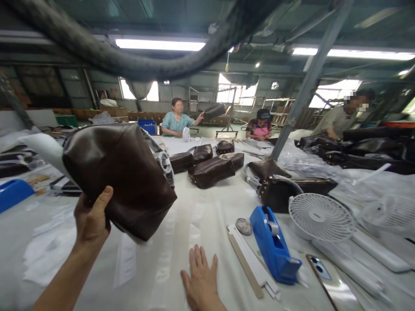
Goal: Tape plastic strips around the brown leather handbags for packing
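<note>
My left hand (94,214) grips a dark brown leather handbag (119,172) and holds it up, tilted, above the left part of the table. Its thumb lies over the near face of the bag, while the other fingers are hidden behind it. Clear plastic wrapping (162,157) shows along the bag's right edge. My right hand (201,274) is spread flat, palm down, on the white table (181,224) at the near middle, holding nothing. To its right lie white and grey strips (248,259).
A blue tape dispenser (275,246), a white fan (320,216) and a phone (333,280) occupy the right side. Several brown bags (212,170) lie farther back. A slanted metal post (308,82) rises beyond. Co-workers sit across; one person (178,123) holds up a dark bag (214,111).
</note>
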Available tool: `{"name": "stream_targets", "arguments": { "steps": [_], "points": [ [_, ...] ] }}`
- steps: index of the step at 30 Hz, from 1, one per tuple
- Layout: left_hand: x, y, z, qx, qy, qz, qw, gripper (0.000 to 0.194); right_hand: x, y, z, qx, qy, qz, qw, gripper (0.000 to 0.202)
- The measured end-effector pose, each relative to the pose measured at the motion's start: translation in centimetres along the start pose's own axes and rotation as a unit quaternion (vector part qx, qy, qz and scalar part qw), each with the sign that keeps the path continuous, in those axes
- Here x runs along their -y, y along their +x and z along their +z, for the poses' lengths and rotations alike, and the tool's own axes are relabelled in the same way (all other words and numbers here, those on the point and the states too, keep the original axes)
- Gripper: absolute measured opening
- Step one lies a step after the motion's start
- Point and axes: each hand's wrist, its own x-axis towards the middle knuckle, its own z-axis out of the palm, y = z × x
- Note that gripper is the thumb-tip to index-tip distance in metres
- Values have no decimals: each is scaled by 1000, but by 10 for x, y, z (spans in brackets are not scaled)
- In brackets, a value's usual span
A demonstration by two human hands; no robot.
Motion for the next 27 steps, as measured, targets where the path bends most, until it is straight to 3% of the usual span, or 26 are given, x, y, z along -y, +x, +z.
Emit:
{"name": "stream_targets", "arguments": {
  "steps": [3,6,9,12,15,18,20,22,24,27],
  "points": [
    [-6,2,-16,27,170,81,982,40,-11,-10,-4,-11,2,-37,999,54],
    [-14,-9,-18,63,324,195,924,44,-19,-18,-9,-31,0,-69,997,54],
    [-14,-26,-11,91,385,280,875,48,-29,-22,-14,-18,7,-95,995,55],
    [0,-44,-7,215,346,354,842,50,-40,-21,-18,-24,28,-78,996,47],
    [28,-70,-17,353,306,398,790,46,-53,-22,-22,-95,75,-36,992,34],
    [67,-112,-39,440,327,362,754,46,-68,-27,-26,-107,211,4,972,35],
    [91,-147,-52,488,347,320,735,42,-79,-30,-28,-84,323,89,938,47],
    [106,-179,-60,464,338,278,770,33,-90,-32,-31,-68,403,203,890,61],
    [112,-198,-64,414,331,189,827,27,-97,-32,-34,-49,445,295,844,70],
    [108,-203,-69,435,294,16,851,17,-96,-28,-41,-9,469,344,813,77]
  ]
}}
